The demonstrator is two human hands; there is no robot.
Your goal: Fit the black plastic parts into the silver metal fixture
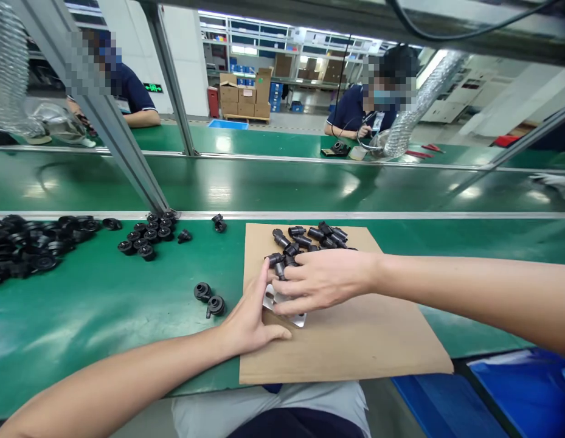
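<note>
My left hand (252, 322) rests on a brown cardboard sheet (355, 340), thumb and fingers apart, beside a silver metal plate (299, 320) with holes. Reaching in from the right, my right hand (330, 280) lies over the same plate, its fingers spread and its thumb hidden. Whether its fingertips touch the plate I cannot tell. Close above the fingers, short black plastic fittings (282, 238) lie in a loose pile on the cardboard. One black fitting (280, 271) stands right at the fingertips. Part of the plate is covered by my right hand.
On the green table (140, 310), two round black parts (209, 298) lie left of the cardboard. Further left are a small cluster of black parts (148, 234) and a big heap (31, 243). A metal post (127, 146) rises behind. Two people work across the bench.
</note>
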